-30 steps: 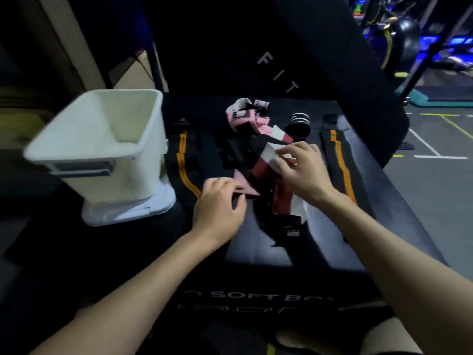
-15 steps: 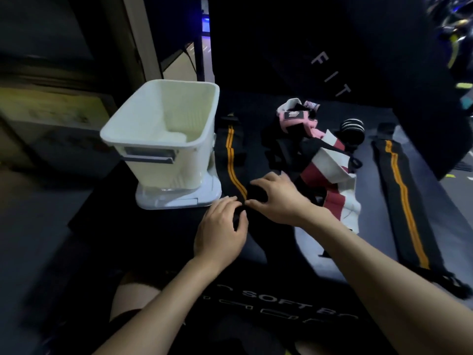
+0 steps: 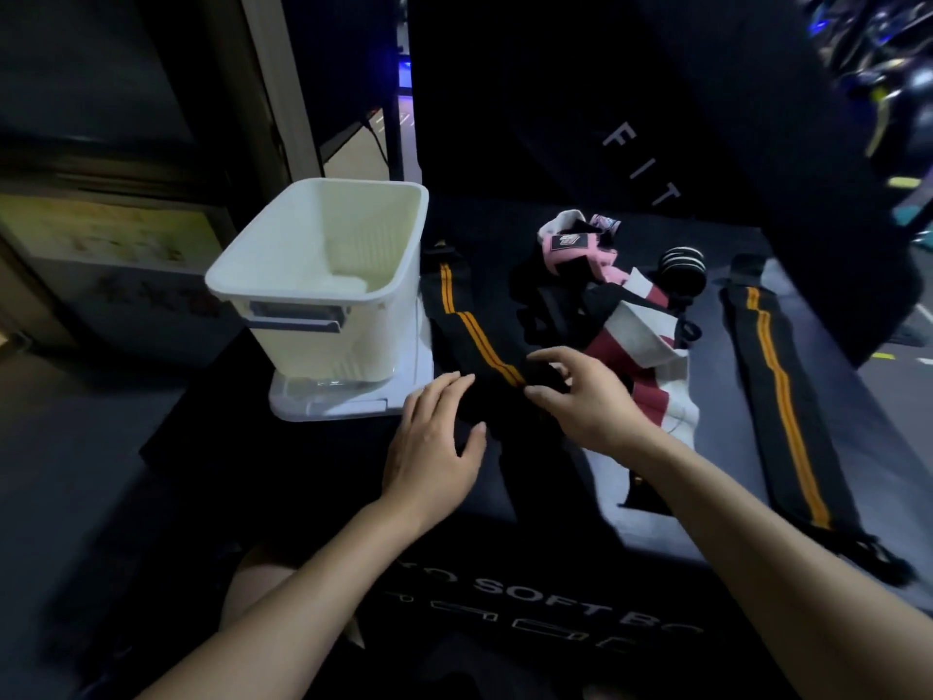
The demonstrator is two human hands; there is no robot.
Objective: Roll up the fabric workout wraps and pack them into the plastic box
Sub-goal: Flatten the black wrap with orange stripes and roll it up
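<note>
Two hands work at the near end of a black wrap (image 3: pixel 467 325) with orange stripes, which lies on the dark bench (image 3: pixel 580 502) just right of the white plastic box (image 3: pixel 323 275). The right hand (image 3: pixel 588 401) has its thumb and fingers curled onto the wrap's dark end, pinching it where the stripes stop. The left hand (image 3: pixel 434 439) lies beside it with fingers nearly straight and thumb spread, resting on the same dark fabric; whether it actually holds anything cannot be told.

Against the picture half a second earlier, the hands have changed little in place: both were already together at this wrap end, the left fingers then more bent toward the right hand, now stretched flatter. A full second back the right hand was on the red and white wrap (image 3: pixel 641 356) and the left pinched a pink piece; both have since moved over to the striped wrap. The view itself has swung leftward, so the box now shows nearer the middle.

The box stands upright on a clear lid (image 3: pixel 348 401), open, its inside pale. Behind the hands sits a heap: a pink wrap (image 3: pixel 575 250) on top, the red and white one spilling forward, and a rolled black wrap with white stripes (image 3: pixel 681 270) beside them. A second black wrap with orange stripes (image 3: pixel 777 391) lies flat along the right side of the bench, well apart from the hands.
</note>
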